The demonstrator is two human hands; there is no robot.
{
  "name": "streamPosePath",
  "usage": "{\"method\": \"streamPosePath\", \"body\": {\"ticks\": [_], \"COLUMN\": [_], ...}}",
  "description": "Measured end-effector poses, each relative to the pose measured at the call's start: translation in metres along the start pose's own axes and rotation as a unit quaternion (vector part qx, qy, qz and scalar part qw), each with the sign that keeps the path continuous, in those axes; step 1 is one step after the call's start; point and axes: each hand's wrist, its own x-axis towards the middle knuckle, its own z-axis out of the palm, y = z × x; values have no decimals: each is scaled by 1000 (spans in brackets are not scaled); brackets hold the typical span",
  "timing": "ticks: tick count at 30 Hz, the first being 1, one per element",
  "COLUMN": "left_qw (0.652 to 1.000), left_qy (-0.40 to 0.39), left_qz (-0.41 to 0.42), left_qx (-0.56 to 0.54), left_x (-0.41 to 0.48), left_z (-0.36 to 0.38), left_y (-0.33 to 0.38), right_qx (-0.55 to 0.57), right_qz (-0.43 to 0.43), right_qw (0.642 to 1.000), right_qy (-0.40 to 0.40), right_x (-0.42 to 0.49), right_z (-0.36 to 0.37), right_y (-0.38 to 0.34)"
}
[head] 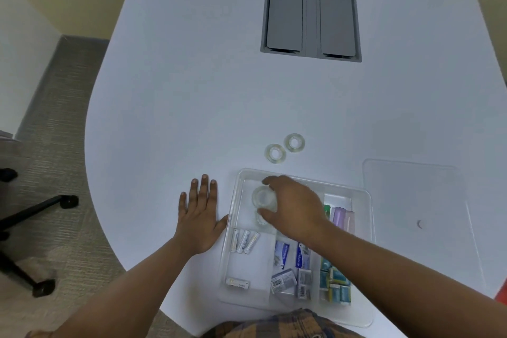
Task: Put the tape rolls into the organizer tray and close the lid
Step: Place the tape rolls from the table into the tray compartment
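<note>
A clear organizer tray (366, 202) sits at the table's near edge. My right hand (295, 204) reaches into its far-left compartment, fingers closed around a clear tape roll (263, 197); another clear roll (260, 221) seems to lie just below it, partly hidden by my thumb. Two more clear tape rolls (275, 153) (295, 142) lie flat on the table just beyond the tray. The clear lid (414, 208) rests flat on the table to the tray's right. My left hand (199, 212) lies flat on the table, its thumb against the tray's left wall.
The tray's other compartments hold batteries (244, 240), small blue and white boxes (290, 258), teal packets (334, 280) and pastel items (341, 217). A grey cable hatch (311, 12) is set into the table farther back. An office chair base (33, 217) stands on the carpet at left.
</note>
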Motion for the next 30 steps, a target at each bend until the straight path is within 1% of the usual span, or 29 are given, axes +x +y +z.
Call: {"method": "streamPosePath", "body": {"ticks": [5, 10, 14, 22, 24, 30], "left_qw": [1000, 1000, 1000, 1000, 1000, 1000], "left_qy": [1, 6, 8, 17, 19, 20], "left_qz": [1, 5, 2, 4, 5, 1], "left_qx": [-1, 1, 8, 4, 3, 6], "left_x": [-1, -1, 0, 0, 0, -1], "left_z": [-2, 0, 2, 4, 4, 4], "left_y": [1, 0, -1, -1, -1, -1], "right_qx": [-91, -156, -207, -150, -132, -76], "right_qz": [-29, -52, -70, -69, -59, -11], "right_qw": [994, 985, 973, 983, 987, 996], "right_qy": [-60, -59, -77, -86, -66, 37], "right_x": [10, 17, 17, 17, 19, 42], "right_z": [14, 21, 27, 19, 12, -24], "right_y": [-13, -15, -14, -14, -14, -6]}}
